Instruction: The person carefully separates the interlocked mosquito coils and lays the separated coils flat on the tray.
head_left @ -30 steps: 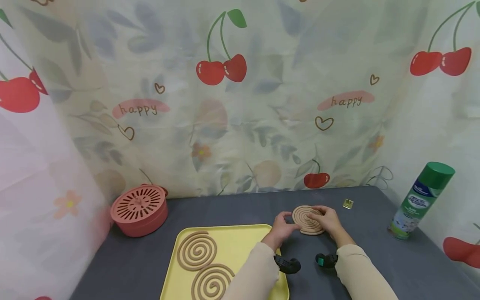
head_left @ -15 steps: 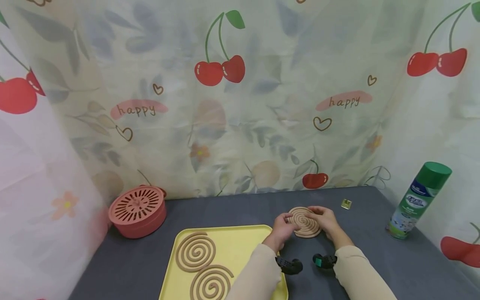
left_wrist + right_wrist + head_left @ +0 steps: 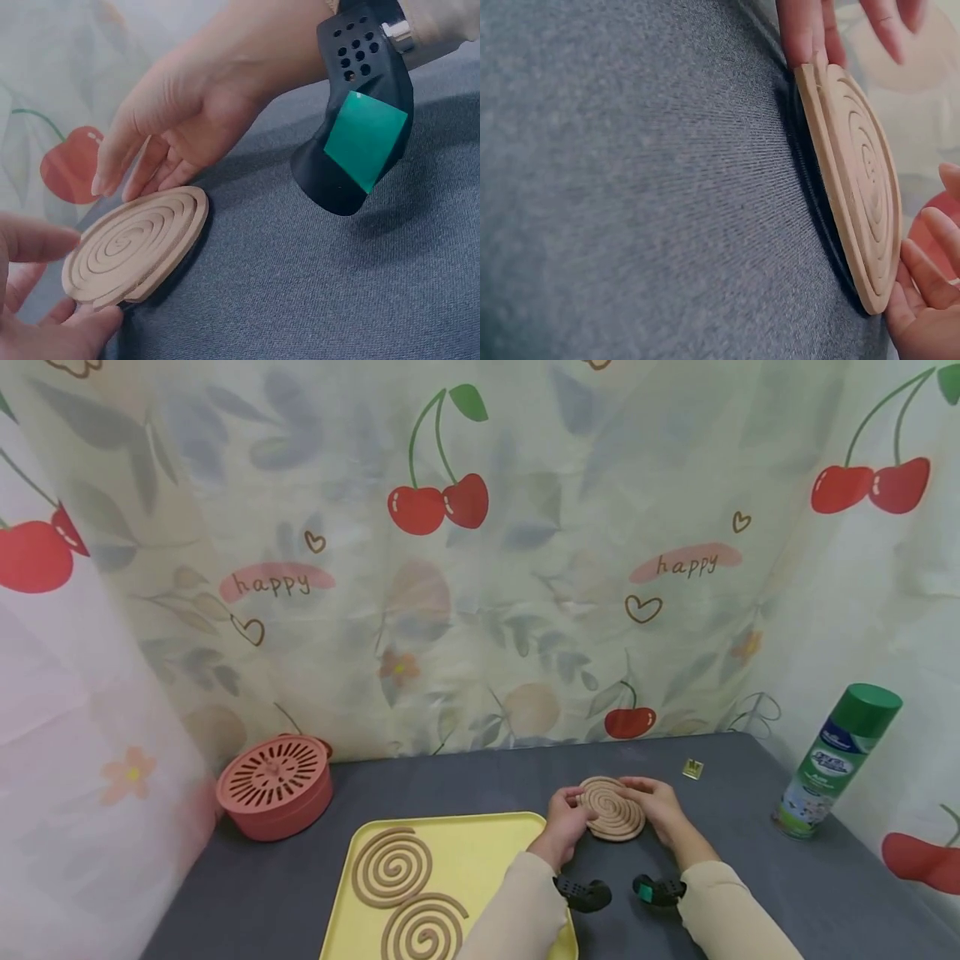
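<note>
A round tan mosquito coil point(image 3: 613, 810), wound tight in a spiral, is between both hands at the right of the tray in the head view. My left hand point(image 3: 564, 828) holds its left edge, thumb at the near side, as the left wrist view shows. Fingers of my right hand point(image 3: 660, 810) hold the opposite edge. Beneath the coil point(image 3: 135, 244) a dark strip shows; whether it is lifted off the cloth I cannot tell. Two looser coils, one upper point(image 3: 392, 867) and one lower point(image 3: 423, 931), lie on a yellow tray point(image 3: 495, 843).
A pink-red round container point(image 3: 276, 789) with a slotted lid stands at the back left. At the right, a green-capped spray can point(image 3: 836, 764) stands upright. One small gold-coloured metal piece point(image 3: 693, 769) lies towards the back of the grey table point(image 3: 450, 777). A patterned curtain point(image 3: 480, 635) hangs behind.
The coil and both hands have shifted slightly nearer to me, and the coil looks turned a little. The tray and its coils stay in place.
</note>
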Motion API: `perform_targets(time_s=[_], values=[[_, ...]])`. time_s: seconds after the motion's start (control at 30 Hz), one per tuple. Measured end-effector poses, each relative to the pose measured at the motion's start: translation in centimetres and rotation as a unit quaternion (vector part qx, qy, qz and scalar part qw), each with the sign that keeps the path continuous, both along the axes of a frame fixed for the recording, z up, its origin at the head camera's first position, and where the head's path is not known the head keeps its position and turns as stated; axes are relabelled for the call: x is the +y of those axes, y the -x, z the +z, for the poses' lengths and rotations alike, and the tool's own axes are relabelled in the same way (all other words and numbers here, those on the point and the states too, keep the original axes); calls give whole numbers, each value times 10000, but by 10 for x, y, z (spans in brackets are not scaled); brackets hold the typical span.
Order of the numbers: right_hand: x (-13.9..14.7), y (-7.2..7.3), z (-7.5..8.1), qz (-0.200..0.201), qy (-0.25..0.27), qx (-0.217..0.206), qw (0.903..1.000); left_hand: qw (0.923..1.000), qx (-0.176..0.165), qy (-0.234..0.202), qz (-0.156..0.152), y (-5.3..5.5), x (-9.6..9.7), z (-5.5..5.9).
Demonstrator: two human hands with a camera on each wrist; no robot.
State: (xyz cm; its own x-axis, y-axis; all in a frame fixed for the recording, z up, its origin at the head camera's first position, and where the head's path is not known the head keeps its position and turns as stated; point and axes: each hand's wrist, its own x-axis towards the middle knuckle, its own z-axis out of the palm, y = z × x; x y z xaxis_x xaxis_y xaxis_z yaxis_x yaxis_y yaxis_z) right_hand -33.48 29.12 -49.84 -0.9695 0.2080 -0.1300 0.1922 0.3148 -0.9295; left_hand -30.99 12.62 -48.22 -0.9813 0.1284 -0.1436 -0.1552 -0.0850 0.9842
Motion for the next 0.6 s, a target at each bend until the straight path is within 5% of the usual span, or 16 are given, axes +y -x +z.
perform_targets(time_s=[0.3, 0.6], values=[[2, -5, -4, 217, 268, -92, 9994, 9982, -456, 354, 130, -5, -2, 1], [-2, -19, 3, 504, 496, -48, 9975, 9986, -512, 28, -128, -4, -15, -1]])
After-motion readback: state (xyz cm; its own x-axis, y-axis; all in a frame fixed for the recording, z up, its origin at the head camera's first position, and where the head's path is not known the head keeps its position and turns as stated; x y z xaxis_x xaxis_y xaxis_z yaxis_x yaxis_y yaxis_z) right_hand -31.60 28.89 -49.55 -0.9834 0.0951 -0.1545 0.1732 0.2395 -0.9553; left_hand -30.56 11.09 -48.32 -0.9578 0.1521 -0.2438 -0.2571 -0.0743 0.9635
